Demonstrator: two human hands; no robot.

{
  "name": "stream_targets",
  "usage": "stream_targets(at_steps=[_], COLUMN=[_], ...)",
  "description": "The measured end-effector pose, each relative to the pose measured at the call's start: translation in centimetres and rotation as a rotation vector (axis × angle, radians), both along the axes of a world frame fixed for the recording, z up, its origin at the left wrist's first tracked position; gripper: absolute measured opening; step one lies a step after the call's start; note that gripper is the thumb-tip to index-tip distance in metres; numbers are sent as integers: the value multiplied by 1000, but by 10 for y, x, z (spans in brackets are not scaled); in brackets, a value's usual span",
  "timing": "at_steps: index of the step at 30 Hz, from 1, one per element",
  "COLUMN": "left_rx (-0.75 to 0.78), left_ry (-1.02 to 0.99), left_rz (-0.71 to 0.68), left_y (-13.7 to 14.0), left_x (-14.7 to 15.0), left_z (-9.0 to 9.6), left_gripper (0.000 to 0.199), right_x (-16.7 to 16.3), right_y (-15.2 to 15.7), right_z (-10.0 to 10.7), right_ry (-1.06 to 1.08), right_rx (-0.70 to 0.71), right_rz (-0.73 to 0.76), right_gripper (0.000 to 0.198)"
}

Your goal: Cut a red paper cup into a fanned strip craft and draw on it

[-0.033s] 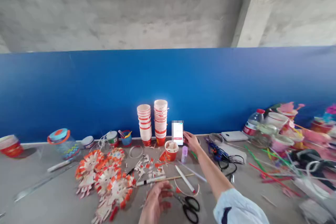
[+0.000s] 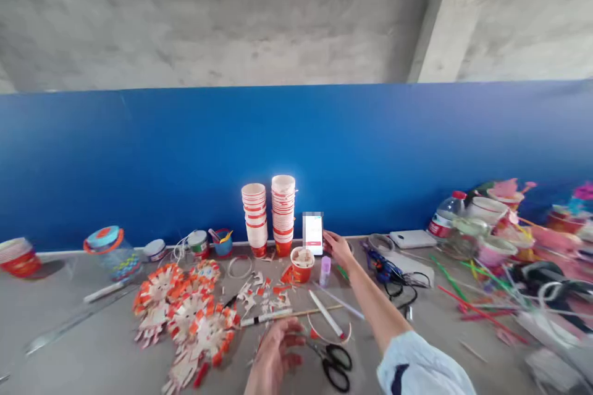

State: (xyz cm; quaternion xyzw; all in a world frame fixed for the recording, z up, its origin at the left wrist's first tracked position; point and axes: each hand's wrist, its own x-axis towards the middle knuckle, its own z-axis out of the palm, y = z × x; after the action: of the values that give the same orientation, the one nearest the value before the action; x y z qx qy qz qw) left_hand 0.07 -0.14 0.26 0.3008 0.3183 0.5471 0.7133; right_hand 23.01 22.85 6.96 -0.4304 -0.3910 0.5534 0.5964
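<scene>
My right hand [image 2: 340, 249] reaches forward, its fingers at the right edge of an upright phone [image 2: 314, 244] with a lit white screen. Low in the view, my left hand [image 2: 274, 355] rests over the table, fingers apart and slightly bent, nothing visible in it. Beside it lie black-handled scissors [image 2: 337, 365]. A red and white paper cup [image 2: 302, 274] with pale scraps in it stands before the phone, next to a purple-capped glue stick [image 2: 325, 273]. A white marker [image 2: 327, 315] lies between my hands.
Two tall stacks of paper cups [image 2: 283, 216] stand by the blue wall. Cut paper figures [image 2: 204, 321] and scraps [image 2: 262, 296] lie left of centre. To the right are a blue glue gun [image 2: 382, 266] with a black cord, a bottle [image 2: 448, 216] and cluttered craft pieces.
</scene>
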Motion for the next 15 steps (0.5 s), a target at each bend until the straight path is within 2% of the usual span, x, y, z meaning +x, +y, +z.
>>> stream_targets(at_steps=[5,8,11,13,15], left_rx=[111,178,212,232,269], left_ry=[-26,-8,-31,-70,-105], left_rz=[12,39,65,91,118], left_y=[-13,-23,-28,-30,-36], left_x=[0,-5,-12,-17,-25], left_z=[24,45,68,84,102], left_gripper=[45,43,40,37,35], right_x=[8,15,27,39,53], right_y=[-21,-60,-134,-198,-263], right_z=[16,38,54,52,41], right_ry=[34,66,96,107,90], right_rx=[18,50,108,111,-68], right_rz=[-94,-139,-104,3,109], right_gripper=[25,32,40,39,31])
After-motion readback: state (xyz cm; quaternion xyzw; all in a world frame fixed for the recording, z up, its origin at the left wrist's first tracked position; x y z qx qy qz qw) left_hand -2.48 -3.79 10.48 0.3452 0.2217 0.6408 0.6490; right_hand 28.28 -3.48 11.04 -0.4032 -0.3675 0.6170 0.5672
